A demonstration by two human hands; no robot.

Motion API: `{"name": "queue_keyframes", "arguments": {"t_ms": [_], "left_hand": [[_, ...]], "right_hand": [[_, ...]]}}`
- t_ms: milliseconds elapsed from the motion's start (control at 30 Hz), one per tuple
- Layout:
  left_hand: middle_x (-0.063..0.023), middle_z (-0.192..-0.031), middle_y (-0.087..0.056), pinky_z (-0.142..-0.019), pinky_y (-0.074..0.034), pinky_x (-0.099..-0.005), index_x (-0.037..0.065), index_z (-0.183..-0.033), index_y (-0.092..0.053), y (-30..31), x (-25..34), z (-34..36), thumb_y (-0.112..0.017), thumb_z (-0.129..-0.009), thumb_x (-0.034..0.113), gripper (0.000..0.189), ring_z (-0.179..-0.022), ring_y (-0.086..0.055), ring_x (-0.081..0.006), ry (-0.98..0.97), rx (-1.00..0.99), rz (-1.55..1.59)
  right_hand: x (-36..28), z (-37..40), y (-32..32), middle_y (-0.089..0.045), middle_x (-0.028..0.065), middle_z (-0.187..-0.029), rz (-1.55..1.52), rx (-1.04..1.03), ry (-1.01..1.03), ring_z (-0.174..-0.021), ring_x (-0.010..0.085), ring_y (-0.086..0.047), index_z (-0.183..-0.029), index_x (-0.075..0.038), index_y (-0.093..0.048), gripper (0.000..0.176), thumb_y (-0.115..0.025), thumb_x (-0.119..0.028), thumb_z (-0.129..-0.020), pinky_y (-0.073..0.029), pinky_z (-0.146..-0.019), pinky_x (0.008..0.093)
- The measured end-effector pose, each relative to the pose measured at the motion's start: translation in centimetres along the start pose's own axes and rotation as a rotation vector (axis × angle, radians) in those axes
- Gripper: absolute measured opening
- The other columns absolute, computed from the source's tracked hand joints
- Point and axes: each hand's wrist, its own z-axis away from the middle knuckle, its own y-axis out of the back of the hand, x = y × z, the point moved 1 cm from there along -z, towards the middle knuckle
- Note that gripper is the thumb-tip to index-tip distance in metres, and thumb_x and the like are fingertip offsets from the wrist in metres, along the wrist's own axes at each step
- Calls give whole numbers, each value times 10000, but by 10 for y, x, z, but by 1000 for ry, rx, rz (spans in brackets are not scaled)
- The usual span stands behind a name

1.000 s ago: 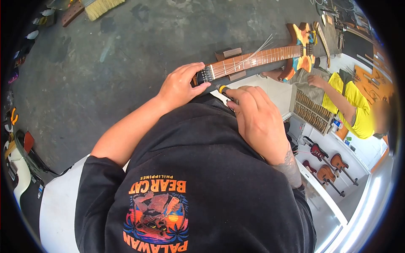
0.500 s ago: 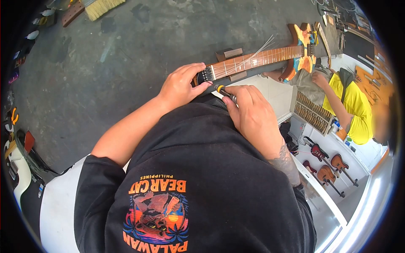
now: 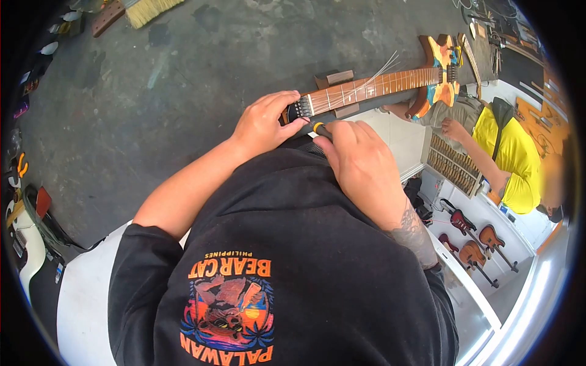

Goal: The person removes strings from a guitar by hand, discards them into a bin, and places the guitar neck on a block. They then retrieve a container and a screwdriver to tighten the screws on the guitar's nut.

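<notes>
Clamped around the headstock end of an electric guitar (image 3: 378,87) with the left hand (image 3: 265,121), fingers over the far edge and thumb along the near one, close to the nut. Wrapped around a dark-handled tool (image 3: 319,127) with the right hand (image 3: 369,161), with a yellow band showing just ahead of the fingers and the working end pointed toward the nut, near the left thumb. Too small at that spot to tell contact from a narrow gap. Laid face up along the near edge of a dark, scuffed surface (image 3: 152,110), from the headstock in the left hand to a body painted in yellow, orange and blue toward the right. Propped beneath the neck by a brown support (image 3: 334,78), visible on both sides of the fretboard. Fanned out at a slant above the fretboard, in a thin, pale bundle, loose strings (image 3: 384,66). Just beyond the painted body, a second guitar neck (image 3: 470,58). At the upper left, a yellow-bristled brush (image 3: 149,12) beside a brown block (image 3: 108,17). Along the left side, partly cut off by the dark rim of the view, a white guitar body (image 3: 27,247). At the right, well apart from both hands, another person (image 3: 510,158) in a yellow top. Lower down, against a pale wall, several hanging guitars (image 3: 472,251).
</notes>
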Motion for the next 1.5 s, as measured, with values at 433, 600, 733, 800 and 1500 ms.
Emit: {"name": "queue_keyframes", "arguments": {"t_ms": [433, 600, 733, 800, 1500], "left_hand": [[-149, -1189, -718, -923, -569, -405, 18, -1131, -687, 0, 1, 0, -841, -800, 251, 434, -1071, -699, -329, 20, 1, 6], [-149, -1189, -718, -909, -572, -406, 22, -1127, -693, 1, 0, 0, -827, -816, 245, 405, -1058, -702, -330, 25, -2, 11], [-149, -1176, -726, -893, -593, -374, 4, -1132, -688, 2, 1, -1, -852, -783, 131, 406, -1049, -721, -307, -9, 2, -11], [-150, -1178, -726, -895, -593, -373, 5, -1134, -687, 3, 1, -1, -849, -785, 130, 404, -1050, -720, -308, -14, 3, -21], [-145, -1151, -736, -881, -598, -386, 20, -1113, -705, 1, 1, -2, -851, -789, 156, 380, -1026, -729, -308, 11, 26, -6]], "right_hand": [[-5, 1, 24, -609, 100, -951, 30, -50, 14, -889, 292, -607, -1108, -43, -630, 234, -677, -67, -880, -506, -777, 406], [4, -1, 12, -578, 78, -898, 63, 0, 58, -859, 247, -600, -1068, -31, -616, 188, -656, -119, -906, -516, -762, 359], [4, -1, 9, -578, 81, -891, 56, -10, 53, -863, 249, -602, -1064, -32, -610, 188, -657, -129, -910, -514, -762, 364], [2, -1, 8, -579, 83, -892, 58, -17, 38, -858, 250, -601, -1053, -31, -606, 180, -657, -131, -912, -514, -762, 364], [3, -5, 7, -611, 48, -1075, 26, -15, 289, -1021, 232, -598, -922, -46, -635, 148, -636, -86, -780, -564, -795, 331]]}}
